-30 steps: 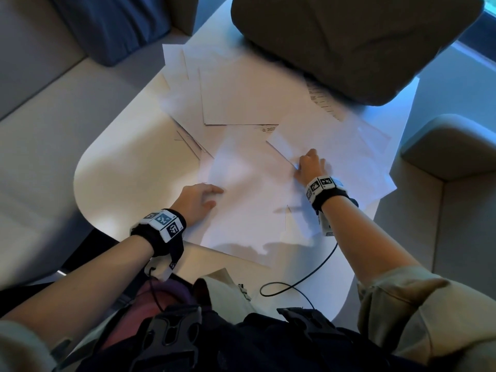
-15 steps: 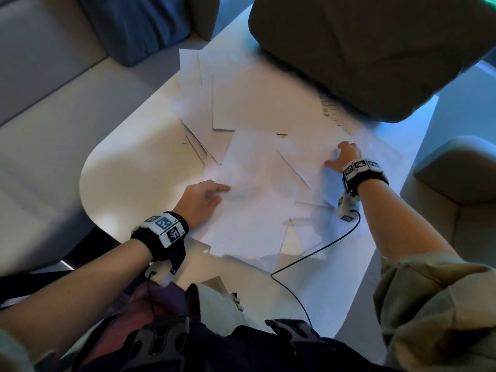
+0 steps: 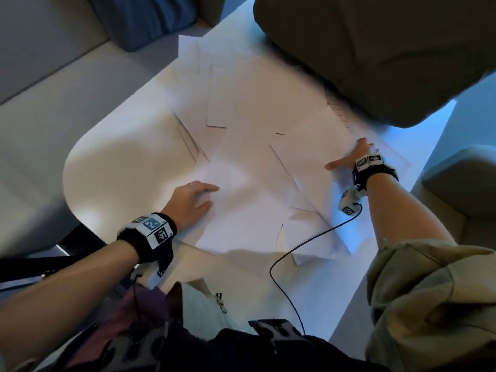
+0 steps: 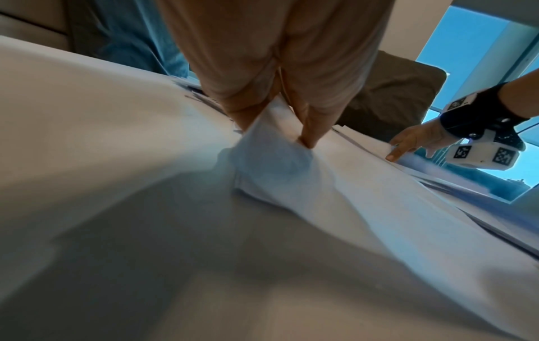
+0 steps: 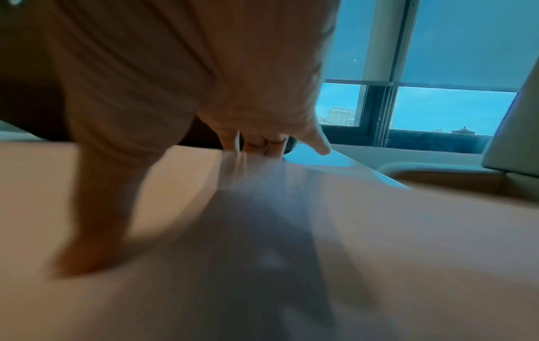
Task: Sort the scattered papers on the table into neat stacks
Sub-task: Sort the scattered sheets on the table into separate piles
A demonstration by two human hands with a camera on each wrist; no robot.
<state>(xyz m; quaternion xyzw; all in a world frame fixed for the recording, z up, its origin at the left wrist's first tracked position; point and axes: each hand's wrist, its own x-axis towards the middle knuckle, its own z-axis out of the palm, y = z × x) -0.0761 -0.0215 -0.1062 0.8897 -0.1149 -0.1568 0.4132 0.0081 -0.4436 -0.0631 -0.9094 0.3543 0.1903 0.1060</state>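
Several white paper sheets [image 3: 255,98] lie scattered and overlapping on the white table [image 3: 112,162]. My left hand [image 3: 196,198] is at the left edge of the big near sheet [image 3: 241,210]. In the left wrist view the left hand [image 4: 277,120] pinches a raised fold of that near sheet [image 4: 271,157] between thumb and fingers. My right hand [image 3: 354,157] lies flat on the sheets at the right [image 3: 308,157], fingers spread and thumb pointing left. Seen from the right wrist, the right hand's [image 5: 262,143] fingers press down on paper.
A big dark olive cushion [image 3: 375,49] rests on the table's far right and covers some sheets. A blue cushion [image 3: 145,20] and grey sofa seat [image 3: 53,103] are at the left, an armrest [image 3: 461,183] at the right. A black cable [image 3: 295,245] crosses the near papers.
My right hand has slid from the middle of the papers out to the right, its fingers now spread flat. My left hand has stayed at the near sheet's left edge.
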